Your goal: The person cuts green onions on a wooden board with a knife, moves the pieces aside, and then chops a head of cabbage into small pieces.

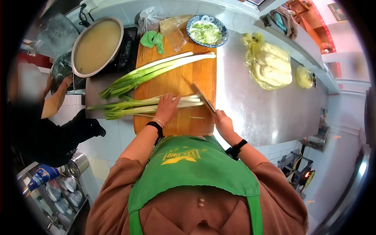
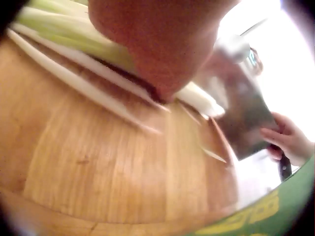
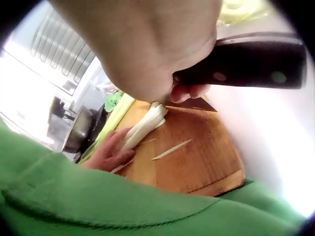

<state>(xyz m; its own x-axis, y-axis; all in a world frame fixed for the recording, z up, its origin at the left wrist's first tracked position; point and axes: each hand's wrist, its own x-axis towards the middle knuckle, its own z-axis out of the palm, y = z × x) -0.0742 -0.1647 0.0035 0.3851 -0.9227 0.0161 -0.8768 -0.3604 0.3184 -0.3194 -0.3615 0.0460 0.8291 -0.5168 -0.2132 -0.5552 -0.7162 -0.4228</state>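
My left hand [image 1: 168,107] grips a bunch of long green onions [image 1: 145,110] lying across a wooden cutting board [image 1: 176,126], their white ends pointing right. In my right hand [image 1: 225,124] is a cleaver [image 1: 204,98], its dark riveted handle [image 3: 246,63] showing in the right wrist view. The broad blade [image 2: 246,115] stands at the white ends, right of the left hand. Another bunch of green onions [image 1: 150,70] lies farther back on the board, leaves to the left. A few thin white strips [image 3: 172,149] lie near the front of the board.
A blue-patterned bowl [image 1: 192,26] of chopped greens stands at the back right corner of the board. A green cloth [image 1: 152,40] lies at its back left. Beyond the left edge sits a large pot of liquid [image 1: 98,45]. Bagged pale food [image 1: 272,66] rests on the steel counter [image 1: 250,113]. Another person's arm [image 1: 55,102] is at left.
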